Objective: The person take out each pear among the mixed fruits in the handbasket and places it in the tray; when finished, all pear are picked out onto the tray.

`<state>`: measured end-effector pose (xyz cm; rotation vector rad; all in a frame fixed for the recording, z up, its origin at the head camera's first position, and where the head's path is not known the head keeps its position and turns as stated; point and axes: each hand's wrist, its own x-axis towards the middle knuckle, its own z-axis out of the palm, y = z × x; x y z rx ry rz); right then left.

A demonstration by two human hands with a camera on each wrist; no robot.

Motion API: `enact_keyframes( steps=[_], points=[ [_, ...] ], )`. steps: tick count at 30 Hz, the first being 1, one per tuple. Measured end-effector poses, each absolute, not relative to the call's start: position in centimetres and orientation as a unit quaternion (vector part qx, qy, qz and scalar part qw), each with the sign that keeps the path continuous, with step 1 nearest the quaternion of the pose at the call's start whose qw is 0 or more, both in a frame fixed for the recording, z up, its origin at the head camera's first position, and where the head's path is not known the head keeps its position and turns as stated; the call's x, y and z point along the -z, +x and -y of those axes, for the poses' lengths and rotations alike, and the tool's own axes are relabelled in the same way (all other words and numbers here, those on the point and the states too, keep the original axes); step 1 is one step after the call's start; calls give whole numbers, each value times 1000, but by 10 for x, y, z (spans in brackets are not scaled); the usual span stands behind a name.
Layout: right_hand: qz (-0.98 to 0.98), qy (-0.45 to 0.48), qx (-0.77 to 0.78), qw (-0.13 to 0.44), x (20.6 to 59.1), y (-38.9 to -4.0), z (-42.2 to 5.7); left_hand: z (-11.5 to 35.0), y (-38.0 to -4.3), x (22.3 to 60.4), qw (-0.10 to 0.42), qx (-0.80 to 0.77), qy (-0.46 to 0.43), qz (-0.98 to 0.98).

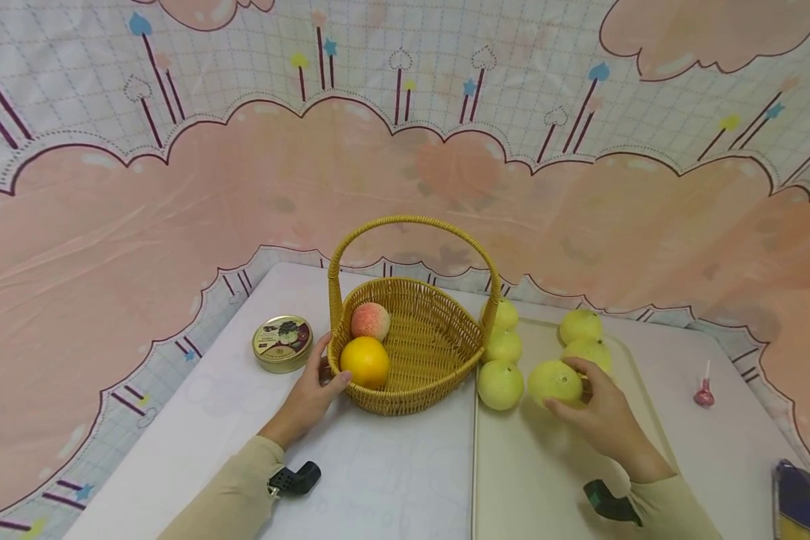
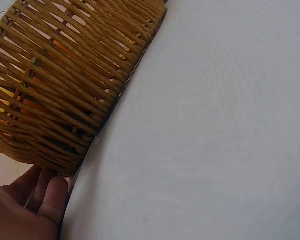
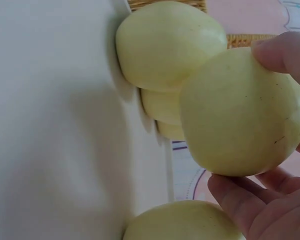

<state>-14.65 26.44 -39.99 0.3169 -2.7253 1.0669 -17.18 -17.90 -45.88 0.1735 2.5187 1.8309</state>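
My left hand (image 1: 313, 397) grips the left side of a wicker basket (image 1: 405, 401) with a tall arched handle, thumb at the rim. In the left wrist view its fingertips (image 2: 54, 195) touch the weave low down, near the tabletop. Inside the basket, at its left, lie an orange (image 1: 365, 363) and a pink peach (image 1: 370, 322). My right hand (image 1: 604, 412) holds a pale yellow-green round fruit (image 3: 240, 112) between thumb and fingers, raised above the tray. Several more such fruits stand around it, including a front-left one (image 1: 501, 385) beside the basket.
The cream tray (image 1: 533, 480) has a low rim and lies right of the basket. A round tin (image 1: 283, 342) stands left of the basket. At the far right are a red lollipop (image 1: 704, 393) and a dark blue packet (image 1: 805, 499). A patterned cloth hangs behind the table.
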Motion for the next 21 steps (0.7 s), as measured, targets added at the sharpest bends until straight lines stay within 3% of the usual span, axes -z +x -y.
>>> enact_keyframes(
  steps=[21],
  points=[
    [918, 112, -373, 79, 411, -154, -264, 178, -173, 462, 11, -573, 48, -818]
  ],
)
